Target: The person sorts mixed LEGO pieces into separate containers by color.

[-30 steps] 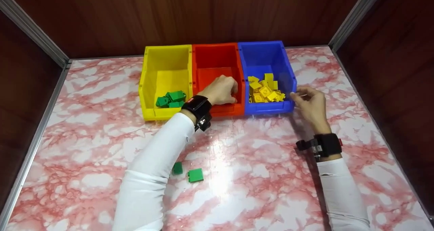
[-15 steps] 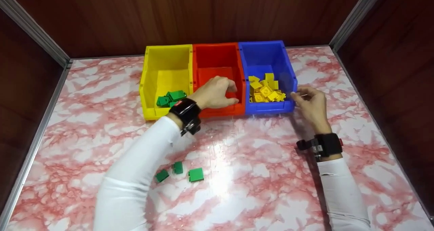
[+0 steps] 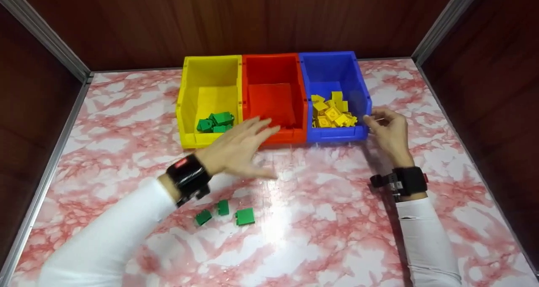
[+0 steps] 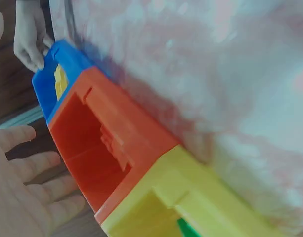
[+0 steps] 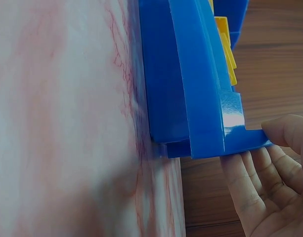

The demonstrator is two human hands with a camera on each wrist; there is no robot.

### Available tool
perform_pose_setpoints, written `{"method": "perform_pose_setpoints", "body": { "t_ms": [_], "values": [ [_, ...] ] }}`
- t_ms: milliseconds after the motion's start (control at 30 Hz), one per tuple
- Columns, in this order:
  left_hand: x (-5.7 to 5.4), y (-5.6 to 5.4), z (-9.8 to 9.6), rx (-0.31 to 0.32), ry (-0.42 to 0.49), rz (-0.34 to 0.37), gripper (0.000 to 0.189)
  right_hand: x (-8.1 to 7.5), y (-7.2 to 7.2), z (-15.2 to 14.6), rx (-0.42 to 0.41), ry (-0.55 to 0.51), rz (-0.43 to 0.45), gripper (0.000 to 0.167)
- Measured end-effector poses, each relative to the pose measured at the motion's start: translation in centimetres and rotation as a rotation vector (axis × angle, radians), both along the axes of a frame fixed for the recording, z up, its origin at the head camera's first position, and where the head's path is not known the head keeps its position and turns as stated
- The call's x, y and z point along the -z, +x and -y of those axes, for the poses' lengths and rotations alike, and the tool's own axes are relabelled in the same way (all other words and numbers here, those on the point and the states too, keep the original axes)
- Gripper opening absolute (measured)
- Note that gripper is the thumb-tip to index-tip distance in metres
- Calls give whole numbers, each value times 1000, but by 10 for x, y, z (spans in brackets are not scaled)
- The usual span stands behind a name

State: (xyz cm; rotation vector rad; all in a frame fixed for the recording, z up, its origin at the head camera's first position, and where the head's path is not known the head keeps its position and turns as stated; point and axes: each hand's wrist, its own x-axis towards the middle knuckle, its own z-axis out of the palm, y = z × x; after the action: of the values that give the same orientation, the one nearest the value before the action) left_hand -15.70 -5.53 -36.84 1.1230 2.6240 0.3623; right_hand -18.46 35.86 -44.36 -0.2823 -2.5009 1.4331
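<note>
My left hand [image 3: 236,150], blurred, hangs with fingers spread and straight over the front edges of the yellow bin [image 3: 180,122] and red bin [image 3: 269,95]. It holds nothing. With thumb and fingers, my right hand [image 3: 390,135] pinches the right side wall of the blue bin [image 3: 360,84]; the right wrist view shows the thumb on the rim and the fingers beneath. Yellow bricks [image 3: 332,113] are heaped in the blue bin. Several green bricks [image 3: 221,119] lie in the yellow bin. Small red pieces [image 4: 111,145] show inside the red bin in the left wrist view.
Three loose green bricks lie on the marbled table [image 3: 320,236]: a small one [image 3: 204,217], another small one [image 3: 223,207] and a larger one [image 3: 245,216]. A dark wood-grain wall [image 3: 269,17] stands behind the bins, with side walls left and right.
My left hand has come out of the red bin toward the front left, its fingers going from curled to spread. The sleeve uncovers the leftmost green brick. My right hand stays on the blue bin.
</note>
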Motion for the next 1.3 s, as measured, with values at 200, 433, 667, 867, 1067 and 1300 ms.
{"method": "perform_pose_setpoints", "body": {
  "t_ms": [200,433,667,867,1067,1300],
  "values": [
    [18,38,21,5,-5,46,116,2,-1,0,-6,-12,13,30],
    [46,64,26,47,-36,105,117,1,0,1,11,-24,7,28],
    [69,87,21,182,-91,-29,58,2,0,1,9,-18,-4,27],
    [73,93,15,265,-110,-120,18,3,0,-1,0,-2,-5,30],
    [70,91,13,257,-88,-89,20,4,-1,-2,7,0,3,29],
    [55,79,14,184,-3,8,8,2,-1,-1,-1,-15,-6,28]
  ]
}}
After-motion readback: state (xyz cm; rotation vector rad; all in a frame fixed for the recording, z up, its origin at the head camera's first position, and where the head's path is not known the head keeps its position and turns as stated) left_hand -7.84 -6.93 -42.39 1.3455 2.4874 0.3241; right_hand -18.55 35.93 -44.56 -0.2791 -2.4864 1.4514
